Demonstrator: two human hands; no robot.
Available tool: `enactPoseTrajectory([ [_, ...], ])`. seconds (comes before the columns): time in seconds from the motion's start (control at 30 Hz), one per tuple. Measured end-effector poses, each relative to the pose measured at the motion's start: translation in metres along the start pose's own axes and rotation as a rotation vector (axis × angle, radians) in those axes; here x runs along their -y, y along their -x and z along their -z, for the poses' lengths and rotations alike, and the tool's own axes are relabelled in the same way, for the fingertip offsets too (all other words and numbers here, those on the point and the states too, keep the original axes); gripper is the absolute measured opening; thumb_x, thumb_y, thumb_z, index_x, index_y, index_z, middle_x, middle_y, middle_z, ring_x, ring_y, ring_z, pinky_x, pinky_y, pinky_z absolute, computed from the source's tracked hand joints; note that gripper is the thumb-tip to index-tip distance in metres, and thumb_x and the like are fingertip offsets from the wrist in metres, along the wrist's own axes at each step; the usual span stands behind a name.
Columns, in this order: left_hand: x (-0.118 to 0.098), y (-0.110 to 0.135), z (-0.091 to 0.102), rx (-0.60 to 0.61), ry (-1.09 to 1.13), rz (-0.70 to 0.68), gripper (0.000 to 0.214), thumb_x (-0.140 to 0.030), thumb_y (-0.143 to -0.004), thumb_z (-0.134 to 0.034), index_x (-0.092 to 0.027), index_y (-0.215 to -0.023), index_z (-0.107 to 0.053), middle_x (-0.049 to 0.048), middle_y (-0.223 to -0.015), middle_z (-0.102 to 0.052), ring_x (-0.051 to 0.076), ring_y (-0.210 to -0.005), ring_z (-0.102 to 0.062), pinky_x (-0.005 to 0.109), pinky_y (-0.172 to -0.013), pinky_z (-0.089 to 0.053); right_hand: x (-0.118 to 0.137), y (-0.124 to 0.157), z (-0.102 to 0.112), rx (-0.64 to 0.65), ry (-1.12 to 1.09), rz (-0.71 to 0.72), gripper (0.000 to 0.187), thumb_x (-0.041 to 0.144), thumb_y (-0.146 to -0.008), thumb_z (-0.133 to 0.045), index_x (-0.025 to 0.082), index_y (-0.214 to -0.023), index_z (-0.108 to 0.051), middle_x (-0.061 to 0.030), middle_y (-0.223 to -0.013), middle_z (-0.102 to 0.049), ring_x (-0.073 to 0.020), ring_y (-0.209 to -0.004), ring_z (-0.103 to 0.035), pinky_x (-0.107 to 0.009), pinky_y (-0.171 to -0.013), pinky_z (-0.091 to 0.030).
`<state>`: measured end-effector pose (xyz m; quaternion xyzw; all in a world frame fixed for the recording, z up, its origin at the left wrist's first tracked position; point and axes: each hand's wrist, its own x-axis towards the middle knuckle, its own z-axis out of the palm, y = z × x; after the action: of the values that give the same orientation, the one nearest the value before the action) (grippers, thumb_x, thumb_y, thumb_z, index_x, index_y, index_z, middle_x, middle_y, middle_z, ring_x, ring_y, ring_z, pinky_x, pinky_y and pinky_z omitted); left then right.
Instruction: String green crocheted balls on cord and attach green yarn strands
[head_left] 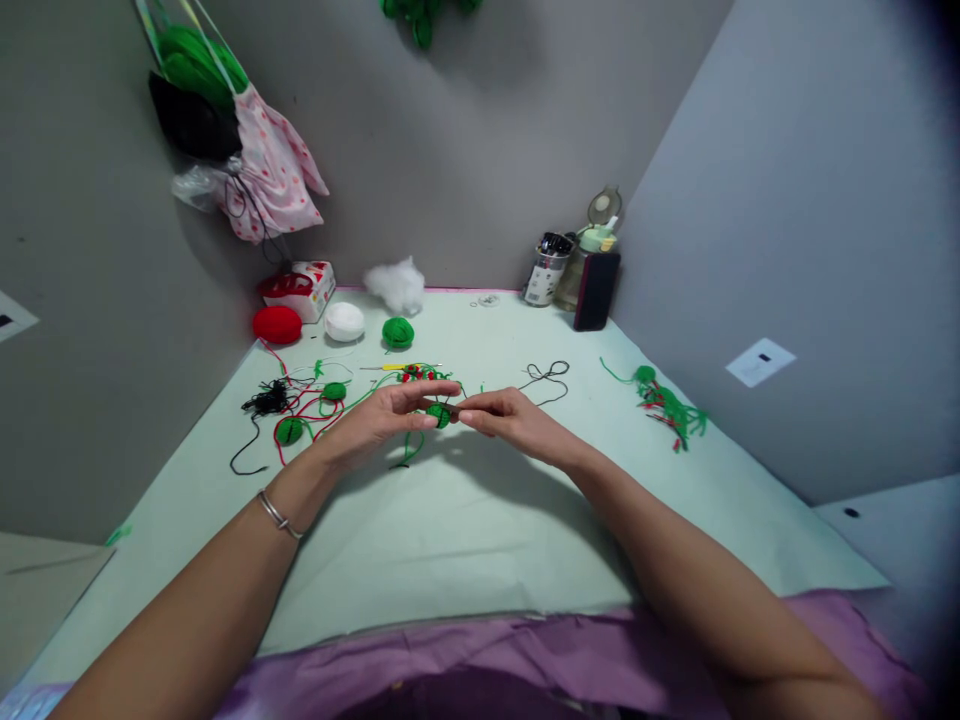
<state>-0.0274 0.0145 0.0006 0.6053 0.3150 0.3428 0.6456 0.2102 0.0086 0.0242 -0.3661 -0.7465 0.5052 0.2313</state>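
Observation:
Over the middle of the table, my left hand (390, 412) grips a small green crocheted ball (437, 416) between thumb and fingers; a dark line runs across the ball. My right hand (506, 412) pinches close against it, its fingertips on a thin dark piece too small to name. A green yarn tail (406, 450) hangs below the ball to the tabletop. Just behind my left hand lie a red and green crocheted piece (420, 374) and a yellow-handled tool (394, 368). A loop of black cord (551, 372) rests beyond my right hand.
At left are tangled black yarn (268, 398) and green crocheted balls (289, 431). Behind stand red (277, 324), white (344, 322) and green yarn balls (397, 332), with white stuffing (397, 285). A phone (597, 291) leans upright at back right; a green-red piece (673, 410) lies right.

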Motion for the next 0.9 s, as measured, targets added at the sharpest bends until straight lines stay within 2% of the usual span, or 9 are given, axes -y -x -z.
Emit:
enactPoseTrajectory([
  [0.2,0.001,0.000,0.000,0.014,-0.008,0.006,0.047,-0.026,-0.082,-0.076,-0.027,-0.128,-0.069,0.0098,-0.133,-0.064,0.022,-0.112,-0.060,0.035,-0.096,-0.042,-0.001,-0.001,-0.001,-0.019,0.009,0.006,0.034,0.043,-0.094,-0.055,0.016,-0.075,-0.062,0.0045,-0.065,-0.033,-0.0103,-0.062,-0.026,-0.028,-0.059,-0.022],
  [0.3,0.001,0.000,0.002,0.018,-0.023,-0.001,0.048,-0.026,-0.082,-0.076,-0.026,-0.129,-0.068,0.0102,-0.136,-0.063,0.023,-0.114,-0.059,0.036,-0.097,-0.042,-0.003,0.000,0.005,0.000,0.007,0.014,0.036,0.047,-0.094,-0.057,0.014,-0.087,-0.069,0.0029,-0.067,-0.043,-0.0105,-0.064,-0.034,-0.026,-0.059,-0.026],
  [0.37,0.001,0.000,0.002,0.013,-0.039,-0.005,0.049,-0.026,-0.082,-0.076,-0.025,-0.130,-0.068,0.0111,-0.139,-0.061,0.024,-0.117,-0.058,0.037,-0.100,-0.041,-0.005,0.002,0.011,0.081,0.006,0.006,0.038,0.049,-0.093,-0.059,0.014,-0.100,-0.072,0.0002,-0.075,-0.054,-0.0113,-0.068,-0.042,-0.025,-0.062,-0.033],
  [0.5,0.001,0.001,0.001,-0.047,-0.048,0.005,0.047,-0.028,-0.081,-0.075,-0.027,-0.128,-0.069,0.0097,-0.142,-0.060,0.027,-0.128,-0.053,0.039,-0.105,-0.039,-0.005,0.005,0.018,0.375,0.069,-0.013,0.042,0.046,-0.088,-0.068,0.015,-0.116,-0.071,-0.0049,-0.095,-0.069,-0.0136,-0.080,-0.057,-0.026,-0.072,-0.044],
  [0.57,0.001,0.000,0.001,-0.086,-0.043,0.018,0.046,-0.029,-0.079,-0.075,-0.028,-0.125,-0.071,0.0094,-0.140,-0.062,0.028,-0.131,-0.052,0.040,-0.105,-0.040,-0.004,0.005,0.018,0.374,0.112,0.008,0.037,0.042,-0.088,-0.068,0.015,-0.114,-0.072,-0.0067,-0.103,-0.072,-0.0154,-0.088,-0.061,-0.027,-0.079,-0.047],
  [0.63,0.003,-0.001,0.001,-0.114,-0.035,0.030,0.047,-0.030,-0.078,-0.076,-0.029,-0.124,-0.072,0.0101,-0.137,-0.064,0.029,-0.128,-0.054,0.040,-0.103,-0.042,-0.004,0.004,0.019,0.219,0.127,0.010,0.030,0.039,-0.091,-0.062,0.014,-0.104,-0.074,-0.0065,-0.096,-0.073,-0.0158,-0.087,-0.063,-0.027,-0.080,-0.047],
  [0.77,0.005,-0.003,0.003,-0.148,-0.015,0.053,0.046,-0.030,-0.076,-0.077,-0.029,-0.122,-0.074,0.0105,-0.137,-0.064,0.027,-0.118,-0.061,0.037,-0.097,-0.046,-0.017,0.000,0.044,-0.290,0.217,-0.075,0.027,0.033,-0.092,-0.057,0.013,-0.088,-0.073,-0.0029,-0.071,-0.067,-0.0137,-0.066,-0.059,-0.025,-0.067,-0.045],
  [0.83,0.007,-0.003,0.004,-0.150,-0.011,0.068,0.046,-0.030,-0.076,-0.077,-0.029,-0.122,-0.074,0.0102,-0.138,-0.064,0.025,-0.113,-0.063,0.035,-0.094,-0.047,-0.028,0.001,0.063,-0.505,0.384,-0.147,0.023,0.029,-0.090,-0.057,0.014,-0.090,-0.074,-0.0033,-0.072,-0.069,-0.0140,-0.065,-0.059,-0.026,-0.066,-0.043],
  [0.9,0.007,-0.004,0.004,-0.130,-0.010,0.078,0.046,-0.029,-0.076,-0.077,-0.028,-0.122,-0.074,0.0102,-0.138,-0.064,0.024,-0.111,-0.063,0.034,-0.093,-0.047,-0.039,0.002,0.080,-0.643,0.645,-0.254,0.021,0.026,-0.089,-0.057,0.017,-0.094,-0.076,-0.0045,-0.083,-0.073,-0.0162,-0.074,-0.063,-0.026,-0.069,-0.041],
])
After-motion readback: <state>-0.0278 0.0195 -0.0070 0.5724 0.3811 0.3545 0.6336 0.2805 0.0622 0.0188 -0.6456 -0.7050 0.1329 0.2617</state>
